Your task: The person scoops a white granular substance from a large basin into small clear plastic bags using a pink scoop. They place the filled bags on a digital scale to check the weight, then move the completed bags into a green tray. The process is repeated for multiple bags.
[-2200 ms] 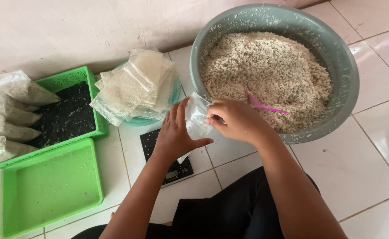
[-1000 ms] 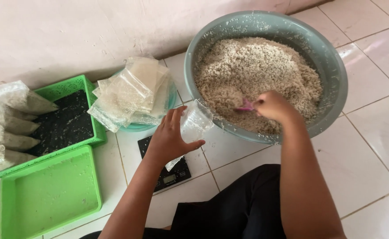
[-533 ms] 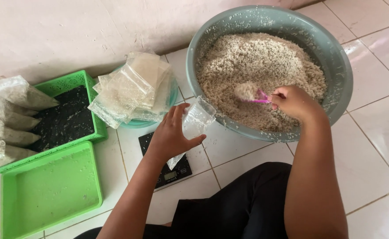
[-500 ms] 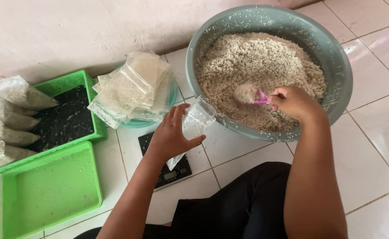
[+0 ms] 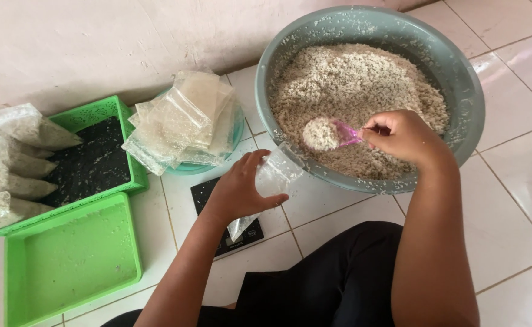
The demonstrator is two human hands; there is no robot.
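Tiled floor (image 5: 508, 200): my right hand (image 5: 402, 136) grips a loaded pink scoop (image 5: 332, 133), just right of the open bag (image 5: 272, 178) clasped in my left hand (image 5: 238, 194)

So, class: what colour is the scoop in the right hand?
The scoop is translucent pink, seen in the head view.

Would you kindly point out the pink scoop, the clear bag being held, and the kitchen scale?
pink scoop (image 5: 329, 133), head view, on its heaped bowl.
clear bag (image 5: 276, 175), head view, on its upper part beside the left hand's fingers.
kitchen scale (image 5: 241, 237), head view, on its black front edge.
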